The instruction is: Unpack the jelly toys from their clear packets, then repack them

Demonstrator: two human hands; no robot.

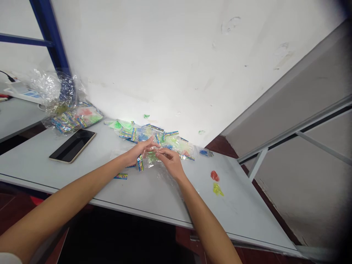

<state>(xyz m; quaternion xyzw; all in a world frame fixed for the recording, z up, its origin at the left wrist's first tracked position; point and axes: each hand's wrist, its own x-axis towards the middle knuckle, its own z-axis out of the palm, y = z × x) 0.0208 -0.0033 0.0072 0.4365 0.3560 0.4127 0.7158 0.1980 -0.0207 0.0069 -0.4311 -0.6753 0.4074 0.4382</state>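
Note:
My left hand [140, 149] and my right hand [171, 161] meet over the middle of the table, fingers pinched on a clear plastic bag [150, 161]. Something green shows through the film; its kind I cannot make out. One small packet with a blue and yellow printed label [140, 163] hangs under my left fingers. Just behind both hands lies a heap of similar clear packets [173, 140], with green, blue and red contents. A loose printed label strip [121, 176] rests on the table in front of my left wrist.
A smartphone [73, 146] lies at the left, before a large clear bag of packets [78, 116]. To the right are a red piece [215, 176] and a yellow piece [218, 189]. A white wall [165, 66] stands behind the table [154, 198].

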